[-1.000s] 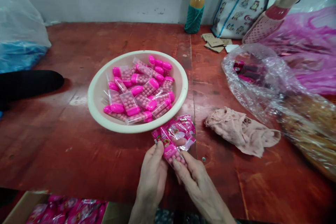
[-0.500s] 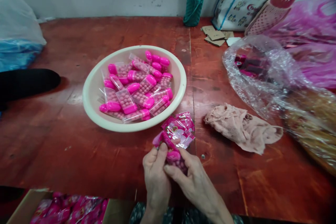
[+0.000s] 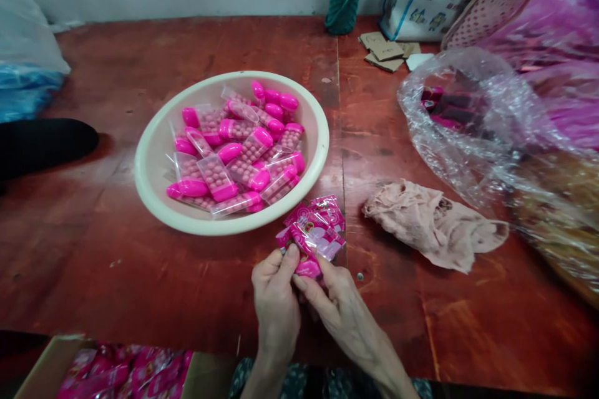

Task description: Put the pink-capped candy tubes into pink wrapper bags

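Note:
Both hands meet at the table's front edge, closed around one small packet. My left hand [image 3: 277, 299] pinches the side of a shiny pink printed wrapper [image 3: 302, 243]. Opposite it, my right hand [image 3: 344, 305] grips a candy container whose bright pink end [image 3: 309, 268] shows at the wrapper; its lower part is hidden by my fingers. Just beyond my fingertips lies a small pile of flat pink wrappers [image 3: 330, 218]. A cream oval basin [image 3: 154, 202] farther left holds many clear candy containers [image 3: 218, 177] with pink caps and round pink candies.
Below the table edge at left, a cardboard box [image 3: 42, 368] holds filled pink packets [image 3: 126, 374]. On the right lie a crumpled pale pink cloth [image 3: 430, 221] and a clear plastic bag [image 3: 468, 131]. A bottle in a green sleeve [image 3: 345, 3] and cardboard pieces [image 3: 384, 50] are at the back.
The container's candy-filled part, visible by my right hand before, is now out of sight, and the wrapper covers more of its pink end. The view has tilted slightly down.

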`<state>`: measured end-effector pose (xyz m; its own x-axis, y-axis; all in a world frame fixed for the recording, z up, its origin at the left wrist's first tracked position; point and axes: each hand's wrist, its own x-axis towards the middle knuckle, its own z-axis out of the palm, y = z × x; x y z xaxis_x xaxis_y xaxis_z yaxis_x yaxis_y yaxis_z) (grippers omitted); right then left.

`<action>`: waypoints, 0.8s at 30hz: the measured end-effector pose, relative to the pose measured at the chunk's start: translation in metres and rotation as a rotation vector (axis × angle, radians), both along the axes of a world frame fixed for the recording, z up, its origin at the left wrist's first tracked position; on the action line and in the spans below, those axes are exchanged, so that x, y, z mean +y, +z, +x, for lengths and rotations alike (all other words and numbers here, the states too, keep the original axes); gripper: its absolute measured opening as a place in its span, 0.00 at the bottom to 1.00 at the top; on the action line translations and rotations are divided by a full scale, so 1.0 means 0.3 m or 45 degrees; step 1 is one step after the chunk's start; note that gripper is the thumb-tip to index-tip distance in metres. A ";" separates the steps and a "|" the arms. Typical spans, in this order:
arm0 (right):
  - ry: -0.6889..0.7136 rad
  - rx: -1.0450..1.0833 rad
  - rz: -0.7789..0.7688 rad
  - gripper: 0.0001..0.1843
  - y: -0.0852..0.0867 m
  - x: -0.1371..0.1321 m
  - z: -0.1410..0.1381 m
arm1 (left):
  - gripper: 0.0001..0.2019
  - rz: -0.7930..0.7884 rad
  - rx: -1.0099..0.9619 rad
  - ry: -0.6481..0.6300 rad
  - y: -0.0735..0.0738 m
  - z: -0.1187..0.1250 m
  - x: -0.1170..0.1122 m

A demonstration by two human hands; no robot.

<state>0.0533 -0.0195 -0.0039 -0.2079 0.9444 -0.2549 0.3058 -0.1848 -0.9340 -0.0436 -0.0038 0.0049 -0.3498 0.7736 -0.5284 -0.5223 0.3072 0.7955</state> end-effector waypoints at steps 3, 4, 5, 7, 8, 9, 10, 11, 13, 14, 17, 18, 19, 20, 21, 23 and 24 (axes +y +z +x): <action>-0.035 -0.079 0.045 0.21 -0.013 -0.016 -0.012 | 0.06 0.022 0.328 0.104 -0.024 0.012 -0.013; -0.024 -0.114 0.067 0.23 -0.016 -0.021 -0.015 | 0.06 0.021 0.356 0.117 -0.029 0.013 -0.013; 0.008 -0.140 0.084 0.24 -0.016 -0.023 -0.018 | 0.07 0.022 0.325 0.111 -0.031 0.011 -0.011; 0.099 -0.173 0.084 0.24 -0.008 -0.021 -0.019 | 0.07 0.021 0.174 0.058 -0.026 0.004 -0.002; 0.135 -0.176 0.075 0.23 -0.001 -0.016 -0.018 | 0.06 0.019 0.104 0.030 -0.021 0.000 0.003; 0.165 -0.173 0.057 0.22 0.007 -0.011 -0.016 | 0.06 0.021 0.063 0.010 -0.015 -0.004 0.008; 0.185 -0.167 0.035 0.21 0.014 -0.004 -0.013 | 0.05 0.024 0.052 0.000 -0.009 -0.007 0.013; 0.197 -0.153 0.012 0.20 0.021 0.004 -0.011 | 0.05 0.029 0.062 0.001 -0.004 -0.009 0.018; 0.206 -0.103 -0.025 0.19 0.028 0.019 -0.006 | 0.04 0.036 0.054 0.019 0.005 -0.010 0.027; 0.211 -0.070 -0.039 0.18 0.029 0.026 -0.003 | 0.04 0.031 0.015 0.028 0.008 -0.010 0.032; 0.235 -0.001 -0.010 0.14 0.028 0.041 0.002 | 0.05 -0.038 -0.181 -0.001 0.015 -0.009 0.039; 0.259 -0.001 0.020 0.14 0.028 0.042 0.002 | 0.05 -0.063 -0.216 -0.016 0.016 -0.009 0.037; 0.289 -0.013 0.049 0.15 0.028 0.040 0.001 | 0.05 -0.075 -0.202 -0.019 0.016 -0.009 0.032; 0.318 -0.031 0.077 0.16 0.029 0.037 -0.002 | 0.05 -0.075 -0.135 -0.012 0.016 -0.008 0.026; 0.334 -0.054 0.097 0.18 0.029 0.031 -0.006 | 0.05 -0.066 -0.025 0.005 0.015 -0.007 0.019; 0.325 -0.083 0.109 0.20 0.029 0.019 -0.015 | 0.05 -0.038 0.208 0.047 0.015 -0.004 0.010; 0.299 -0.091 0.100 0.21 0.027 0.013 -0.020 | 0.05 -0.034 0.257 0.054 0.017 -0.004 0.010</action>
<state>0.0472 -0.0156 0.0043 -0.4081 0.8897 -0.2049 0.3974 -0.0290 -0.9172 -0.0448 -0.0008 0.0100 -0.4825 0.7425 -0.4646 -0.3661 0.3110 0.8771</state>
